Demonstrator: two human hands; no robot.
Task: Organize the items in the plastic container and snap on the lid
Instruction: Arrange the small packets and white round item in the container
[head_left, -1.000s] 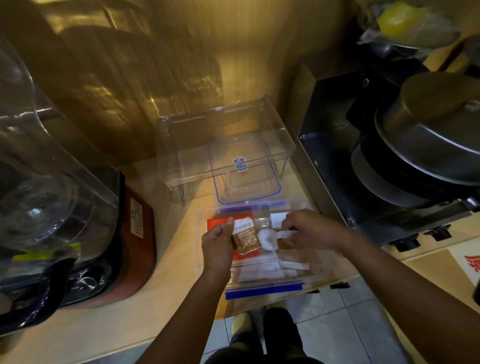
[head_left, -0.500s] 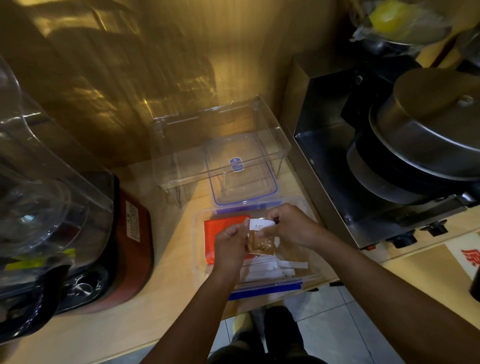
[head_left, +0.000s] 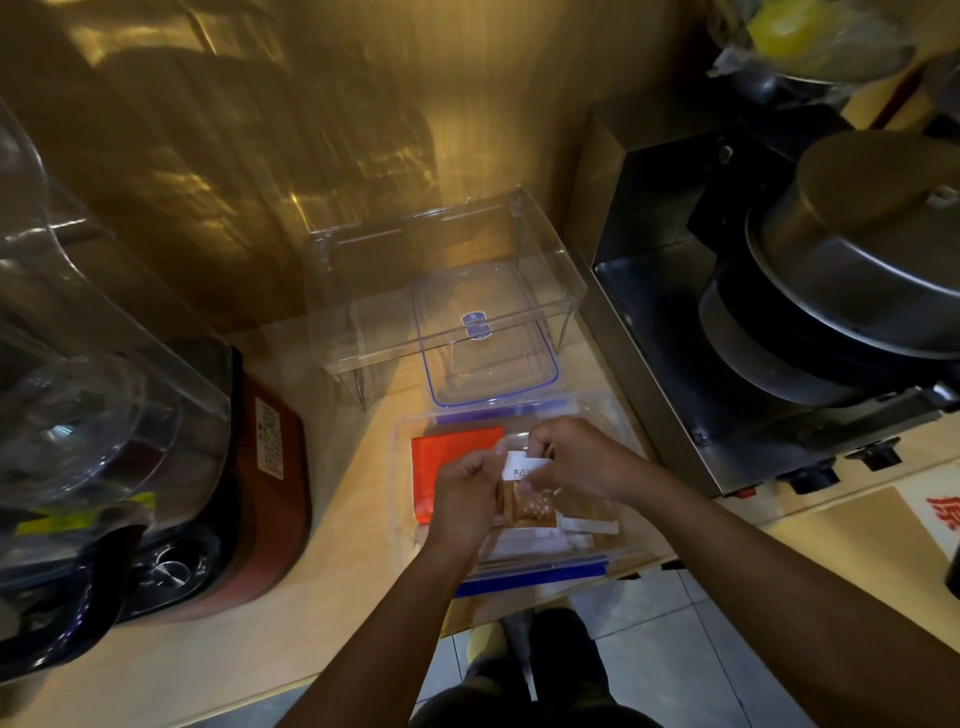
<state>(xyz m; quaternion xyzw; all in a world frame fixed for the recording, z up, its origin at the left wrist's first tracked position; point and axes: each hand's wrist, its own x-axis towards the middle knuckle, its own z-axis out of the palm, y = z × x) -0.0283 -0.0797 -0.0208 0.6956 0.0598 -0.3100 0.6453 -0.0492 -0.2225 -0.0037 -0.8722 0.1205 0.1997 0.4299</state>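
A clear plastic container (head_left: 618, 551) with blue clasps sits at the counter's front edge. Inside lie a red packet (head_left: 447, 457) on the left and white sachets (head_left: 550, 545) lower down. Both hands hover over it, pinching a small brown and white sachet (head_left: 527, 493). My left hand (head_left: 465, 493) grips its left edge. My right hand (head_left: 576, 457) holds its white top. The clear lid (head_left: 488, 338) with a blue rim and blue logo lies just behind the container, partly under a clear riser.
A clear acrylic riser shelf (head_left: 441, 270) stands at the back. A blender with a red base (head_left: 260, 467) and a clear jug is on the left. A steel appliance with a pot (head_left: 857, 270) stands right. The counter edge (head_left: 311, 686) drops to a tiled floor.
My right hand left the white spoon-like piece in the container and came to the sachet in my left hand. Both hands now hold it, a little farther back over the container.
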